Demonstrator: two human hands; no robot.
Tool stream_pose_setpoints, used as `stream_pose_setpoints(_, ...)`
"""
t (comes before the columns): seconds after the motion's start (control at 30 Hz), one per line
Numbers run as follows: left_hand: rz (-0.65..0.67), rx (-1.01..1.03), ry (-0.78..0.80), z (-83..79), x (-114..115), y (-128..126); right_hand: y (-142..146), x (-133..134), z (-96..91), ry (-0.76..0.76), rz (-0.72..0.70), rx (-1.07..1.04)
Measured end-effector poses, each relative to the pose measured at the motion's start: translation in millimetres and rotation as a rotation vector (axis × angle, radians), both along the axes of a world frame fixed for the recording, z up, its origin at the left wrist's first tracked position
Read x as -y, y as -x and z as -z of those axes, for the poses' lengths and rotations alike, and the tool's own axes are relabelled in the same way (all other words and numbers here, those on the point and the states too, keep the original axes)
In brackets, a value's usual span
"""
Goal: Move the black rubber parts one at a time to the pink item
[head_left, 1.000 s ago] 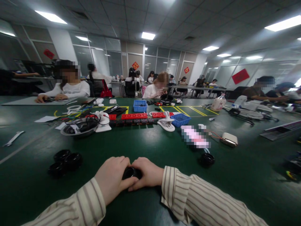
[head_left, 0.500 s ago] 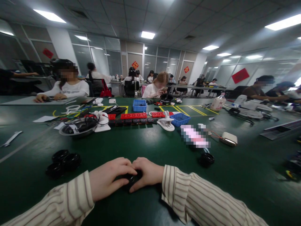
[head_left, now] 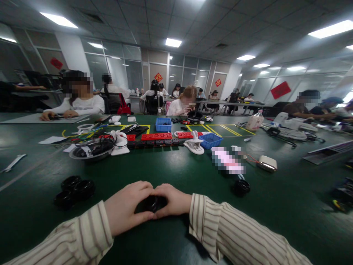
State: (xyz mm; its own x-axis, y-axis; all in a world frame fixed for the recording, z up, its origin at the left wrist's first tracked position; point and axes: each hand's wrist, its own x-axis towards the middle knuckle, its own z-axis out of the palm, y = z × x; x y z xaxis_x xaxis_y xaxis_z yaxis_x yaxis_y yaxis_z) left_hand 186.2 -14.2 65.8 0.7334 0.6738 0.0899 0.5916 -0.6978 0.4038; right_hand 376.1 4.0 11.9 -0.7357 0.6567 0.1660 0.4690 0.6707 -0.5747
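Both my hands meet over the green table, curled around a glossy black round part. My left hand grips it from the left, thumb in front and fingers behind. From the right, my right hand closes on the same part, and the thumb tips touch or nearly touch. The fingers hide much of the part, so its exact kind does not show. Several similar black round parts sit clustered left of my left hand. Another black round part lies to the right.
Beyond my hands are a clear bowl of dark items, a white clip stand, a red-and-black strip and blue bins. A wrench lies left, a cream device right. People sit across the table.
My thumbs have come together in front of the black round part, and the left hand's fingers have risen slightly behind it. The other things on the table stay in place.
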Motion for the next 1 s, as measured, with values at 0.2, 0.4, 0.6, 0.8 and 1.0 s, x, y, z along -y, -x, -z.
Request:
stream_pose_setpoints(0.2,0.048,-0.005,0.088,-2.6,-5,5,5,5,-1.3,0.015,0.135,0.046)
stream_pose_setpoints(0.4,-0.219,-0.097,-0.134,5.5,4,-11,16,20,2.6,-0.105,0.404,0.079)
stream_pose_setpoints(0.6,-0.031,-0.009,-0.053,-1.6,3,-4,5,5,4.5,-0.011,0.115,-0.069)
stream_pose_setpoints(0.8,0.132,0.029,0.070,-2.2,-3,5,4,3,4.8,0.014,0.090,-0.037)
stream_pose_setpoints(1.0,-0.165,-0.039,-0.083,8.7,4,-11,16,18,2.7,-0.097,0.342,0.043)
